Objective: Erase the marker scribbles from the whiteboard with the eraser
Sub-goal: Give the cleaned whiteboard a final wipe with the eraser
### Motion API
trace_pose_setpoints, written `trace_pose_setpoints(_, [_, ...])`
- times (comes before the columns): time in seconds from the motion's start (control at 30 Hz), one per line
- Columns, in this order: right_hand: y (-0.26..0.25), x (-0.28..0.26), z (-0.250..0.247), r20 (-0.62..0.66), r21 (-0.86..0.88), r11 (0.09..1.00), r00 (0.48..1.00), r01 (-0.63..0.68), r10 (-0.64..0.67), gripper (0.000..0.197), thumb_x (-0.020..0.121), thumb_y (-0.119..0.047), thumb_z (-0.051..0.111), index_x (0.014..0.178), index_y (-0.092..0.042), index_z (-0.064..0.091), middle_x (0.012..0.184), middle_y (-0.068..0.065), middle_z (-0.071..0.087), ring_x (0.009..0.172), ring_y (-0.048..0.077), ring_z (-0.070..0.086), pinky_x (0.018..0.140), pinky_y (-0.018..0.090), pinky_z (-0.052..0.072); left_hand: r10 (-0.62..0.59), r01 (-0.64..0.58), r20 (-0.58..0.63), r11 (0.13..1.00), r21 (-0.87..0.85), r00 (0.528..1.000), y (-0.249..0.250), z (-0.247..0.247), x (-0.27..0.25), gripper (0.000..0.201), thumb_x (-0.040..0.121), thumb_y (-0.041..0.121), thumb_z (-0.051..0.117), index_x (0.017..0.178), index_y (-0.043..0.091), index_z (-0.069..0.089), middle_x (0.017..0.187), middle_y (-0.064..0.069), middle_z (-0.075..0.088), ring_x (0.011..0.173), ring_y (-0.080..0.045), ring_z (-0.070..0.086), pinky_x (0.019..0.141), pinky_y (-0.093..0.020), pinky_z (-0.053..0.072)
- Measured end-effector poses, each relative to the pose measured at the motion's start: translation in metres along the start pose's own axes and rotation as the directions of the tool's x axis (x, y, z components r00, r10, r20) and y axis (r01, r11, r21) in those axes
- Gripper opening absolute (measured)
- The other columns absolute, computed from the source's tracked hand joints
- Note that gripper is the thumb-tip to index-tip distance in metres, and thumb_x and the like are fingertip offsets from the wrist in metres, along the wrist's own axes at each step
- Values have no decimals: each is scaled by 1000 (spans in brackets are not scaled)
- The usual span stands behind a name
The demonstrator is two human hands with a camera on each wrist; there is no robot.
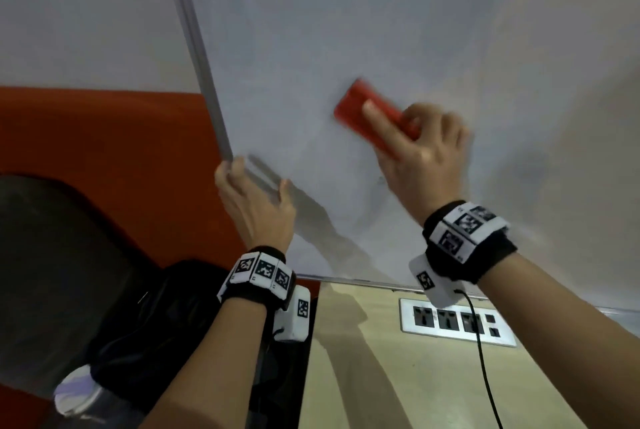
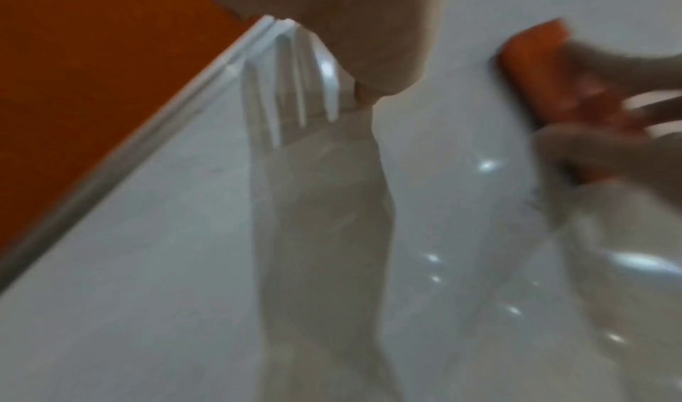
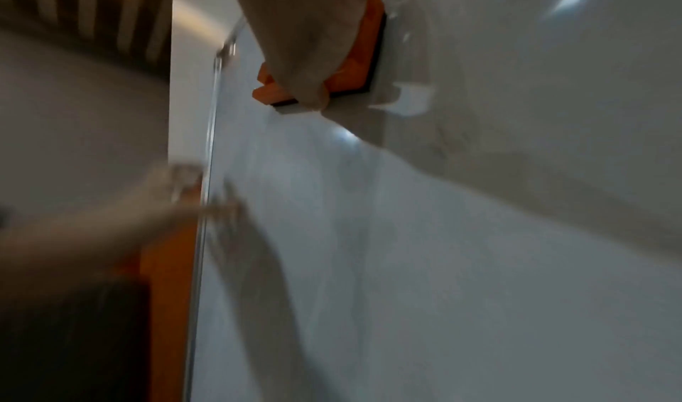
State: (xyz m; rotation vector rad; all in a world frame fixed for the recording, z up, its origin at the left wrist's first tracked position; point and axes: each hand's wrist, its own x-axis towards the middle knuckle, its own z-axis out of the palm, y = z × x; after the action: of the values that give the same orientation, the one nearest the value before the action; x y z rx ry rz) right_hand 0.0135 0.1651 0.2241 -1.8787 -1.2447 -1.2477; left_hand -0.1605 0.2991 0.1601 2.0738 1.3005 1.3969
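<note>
A whiteboard stands upright on the table, leaning away from me. My right hand grips a red eraser and presses its pad flat against the middle of the board; the eraser is motion-blurred. In the right wrist view the eraser shows its dark felt against the board. My left hand grips the board's left frame, thumb in front and fingers behind. A faint dark marker trace lies just below the eraser, and shows in the left wrist view as the same trace.
The board's bottom edge rests on a wooden table with a metal socket panel and a black cable. Left of the board are an orange seat and a black bag.
</note>
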Motion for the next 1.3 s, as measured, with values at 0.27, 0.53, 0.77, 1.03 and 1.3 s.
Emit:
trace_pose_setpoints(0.27, [36, -193, 46, 562, 177, 794, 603, 581, -566, 30, 83, -25, 59, 102, -41, 75, 108, 1, 51, 84, 25, 41, 75, 39, 35, 330, -339, 182, 940, 21, 926, 33, 25, -10, 84, 90, 39, 68, 159, 25, 21, 166, -15, 4, 153, -36, 6, 121, -56, 17])
trace_pose_setpoints(0.53, [24, -194, 47, 431, 92, 874, 772, 478, -467, 49, 100, -15, 33, 98, -38, 77, 108, 4, 47, 82, 24, 36, 73, 38, 30, 292, -308, 175, 949, 71, 940, 33, 33, -16, 102, 81, 60, 70, 160, 23, 16, 167, -13, 0, 154, -32, -1, 122, -55, 16])
trace_pose_setpoints(0.77, [46, -152, 16, 357, 24, 903, 840, 429, -409, 68, 76, -8, 68, 130, -48, 59, 108, 4, 51, 83, 26, 41, 75, 42, 32, 260, -274, 170, 960, 62, 950, 37, 30, -18, 102, 80, 55, 74, 160, 24, 19, 167, -13, 2, 154, -32, 2, 120, -53, 18])
trace_pose_setpoints(1.03, [95, 17, -43, -111, -60, 993, 989, -106, 99, 53, 88, -19, 63, 136, -39, 57, 116, 12, 59, 89, 34, 50, 78, 44, 40, 381, -397, 163, 914, 80, 910, 96, 23, -31, 98, 82, 48, 71, 159, 30, 12, 166, -7, 5, 153, -30, 12, 120, -61, 8])
trace_pose_setpoints(1.3, [126, 13, -70, 27, -77, 994, 996, 82, -81, 54, 85, -35, 74, 136, -37, 58, 103, 8, 63, 76, 31, 51, 71, 40, 36, 322, -360, 335, 931, 56, 885, 166, 46, -36, 147, 55, 74, 79, 158, 28, -14, 165, -6, -24, 153, -30, -17, 120, -63, 8])
